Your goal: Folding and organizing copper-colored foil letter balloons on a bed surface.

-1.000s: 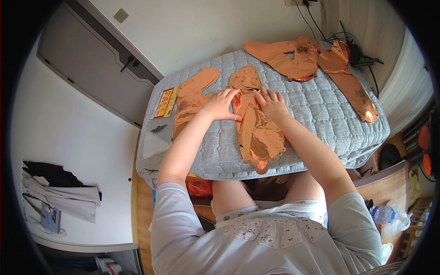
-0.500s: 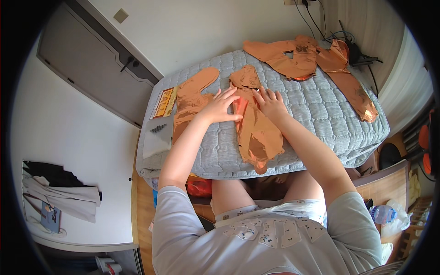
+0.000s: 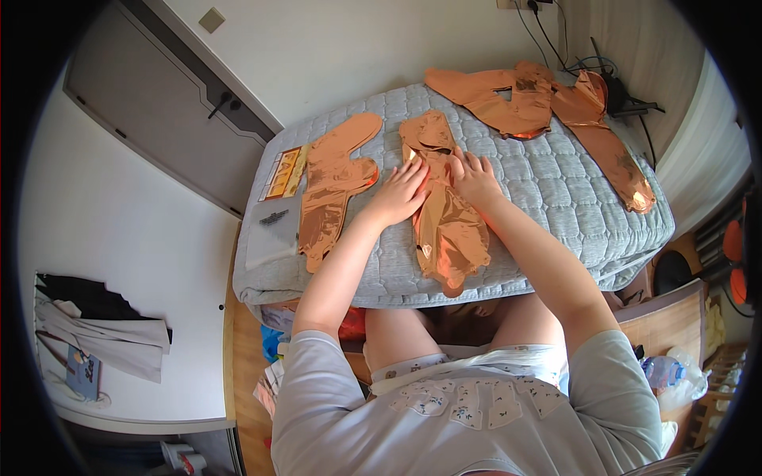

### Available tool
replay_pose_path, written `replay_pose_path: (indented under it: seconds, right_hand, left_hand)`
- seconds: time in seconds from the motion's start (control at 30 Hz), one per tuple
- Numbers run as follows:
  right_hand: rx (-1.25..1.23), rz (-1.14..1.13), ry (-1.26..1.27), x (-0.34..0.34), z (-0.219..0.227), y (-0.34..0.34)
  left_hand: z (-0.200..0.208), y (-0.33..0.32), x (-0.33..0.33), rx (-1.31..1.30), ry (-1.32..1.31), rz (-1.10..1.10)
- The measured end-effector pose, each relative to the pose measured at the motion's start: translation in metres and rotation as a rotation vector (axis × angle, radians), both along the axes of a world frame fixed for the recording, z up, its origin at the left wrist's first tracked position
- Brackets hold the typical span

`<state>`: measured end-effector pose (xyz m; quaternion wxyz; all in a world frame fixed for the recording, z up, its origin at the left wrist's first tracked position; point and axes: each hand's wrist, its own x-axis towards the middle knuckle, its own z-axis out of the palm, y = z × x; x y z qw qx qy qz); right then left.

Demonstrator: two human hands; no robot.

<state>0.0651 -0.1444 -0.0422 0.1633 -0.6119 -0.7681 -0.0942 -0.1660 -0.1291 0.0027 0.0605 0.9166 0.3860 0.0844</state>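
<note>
A flat, uninflated copper-coloured foil balloon (image 3: pixel 451 238) lies lengthwise on the bed in front of me, its surface creased and shiny. My left hand (image 3: pixel 402 194) rests on its left edge, fingers stretched out over the foil. Across from it, my right hand (image 3: pixel 476 181) lies on the right edge with the fingers slightly spread. Neither hand grips anything that I can see. To the left is another flat copper foil balloon (image 3: pixel 327 178). More copper foil (image 3: pixel 530 107) lies at the far right, with a long arm (image 3: pixel 607 155) reaching toward the bed's right side.
A grey quilted mattress (image 3: pixel 548 222) bears everything. On its left are a yellow printed card (image 3: pixel 283 174) and a clear plastic sleeve (image 3: pixel 274 234) with dark marks. Cables and a black device (image 3: pixel 623 99) stand at the back right corner. Plastic bottles (image 3: pixel 667 371) are on the right.
My left hand has moved slightly right and down, and its fingers now lie flatter on the foil. The middle balloon looks more creased and reflective. My right hand has barely shifted.
</note>
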Motion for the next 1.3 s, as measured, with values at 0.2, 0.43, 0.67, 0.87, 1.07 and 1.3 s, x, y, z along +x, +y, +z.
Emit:
replay_pose_path:
  seconds: [0.2,0.43,0.67,0.87,1.07,1.3]
  right_hand:
    - [-0.071,0.014,-0.083,-0.004,0.017,-0.011]
    - [-0.310,0.078,0.359,0.008,0.038,-0.008]
    - [-0.265,0.129,0.523,0.021,0.032,0.001]
    - [-0.152,0.145,0.447,0.019,0.032,-0.003]
    - [-0.045,0.273,0.490,0.023,0.041,-0.006]
    - [-0.207,0.312,0.624,0.021,0.050,-0.016]
  left_hand:
    - [-0.008,-0.001,-0.006,0.069,-0.007,0.000]
    - [0.002,-0.006,0.001,0.037,-0.027,0.021]
    - [-0.002,-0.003,0.003,0.040,-0.013,0.040]
    - [-0.005,-0.003,-0.002,0.011,-0.146,0.023]
    - [-0.006,0.001,0.002,0.022,-0.184,0.024]
    - [-0.007,-0.002,0.005,0.060,-0.061,0.056]
